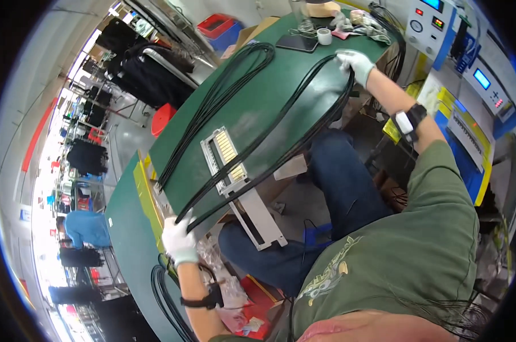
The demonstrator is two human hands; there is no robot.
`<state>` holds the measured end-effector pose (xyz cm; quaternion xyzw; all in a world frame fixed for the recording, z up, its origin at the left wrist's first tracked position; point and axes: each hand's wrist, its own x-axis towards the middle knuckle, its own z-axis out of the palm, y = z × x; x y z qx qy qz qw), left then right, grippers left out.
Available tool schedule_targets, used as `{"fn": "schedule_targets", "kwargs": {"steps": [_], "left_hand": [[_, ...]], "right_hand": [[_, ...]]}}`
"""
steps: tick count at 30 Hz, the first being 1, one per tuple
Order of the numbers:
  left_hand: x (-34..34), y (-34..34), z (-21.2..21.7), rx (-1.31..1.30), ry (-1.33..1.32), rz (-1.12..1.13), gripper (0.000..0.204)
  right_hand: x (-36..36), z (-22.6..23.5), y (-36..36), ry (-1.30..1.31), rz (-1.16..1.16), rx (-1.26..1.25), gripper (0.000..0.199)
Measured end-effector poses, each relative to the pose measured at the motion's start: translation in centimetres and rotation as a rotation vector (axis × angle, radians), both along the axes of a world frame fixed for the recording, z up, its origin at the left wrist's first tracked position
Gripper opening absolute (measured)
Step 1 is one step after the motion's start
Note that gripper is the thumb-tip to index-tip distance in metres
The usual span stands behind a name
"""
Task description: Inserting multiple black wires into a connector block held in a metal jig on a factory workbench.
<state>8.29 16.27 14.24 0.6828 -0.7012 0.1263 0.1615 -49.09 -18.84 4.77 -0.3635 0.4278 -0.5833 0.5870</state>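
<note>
Right now both hands are well apart, each clamped on one end of a long bundle of thin black cables (281,142) stretched across the green-topped workbench (252,108). Left hand (178,239), white knit glove, sits at approx 7 o'clock, fist closed on the bundle right at the bench's near edge, w/ the cable ends just past that edge. Right hand (355,61), also white-gloved, is at approx 1 o'clock, fingers wrapped round the bundle's far loop near the bench's right edge. The bundle runs diagonally between them and crosses over a flat grey metal panel w/ yellow-tan slotted strips (226,162); that panel overhangs the near edge above the person's blue-trousered lap. A second loop of black cables (218,97) lies further left on the bench, apart from the held one, w/ bare green top between the two. At 12 o'clock a dark phone (297,43) and a small white tape roll (324,36) crowd the far edge.
</note>
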Motion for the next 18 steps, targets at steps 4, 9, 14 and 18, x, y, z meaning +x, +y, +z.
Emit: {"fn": "schedule_targets", "kwargs": {"steps": [4, 9, 14, 18], "left_hand": [[-6.4, -8.9, -2.4, 0.135, 0.012, -0.076, 0.038], [-8.7, -14.7, -7.3, 0.202, 0.013, -0.145, 0.031], [-10.2, -15.2, -7.6, 0.190, 0.008, -0.115, 0.030], [-11.9, -16.0, -7.6, 0.236, -0.032, -0.118, 0.029]], "right_hand": [[-7.4, 0.0, -6.3, -0.102, -0.246, -0.139, 0.030], [-3.8, -0.9, -6.3, 1.157, -0.548, -0.479, 0.038], [13.8, 2.4, 6.0, 1.140, 0.200, -0.831, 0.045], [23.2, 2.5, 11.6, 1.288, 0.411, -1.282, 0.039]]}}
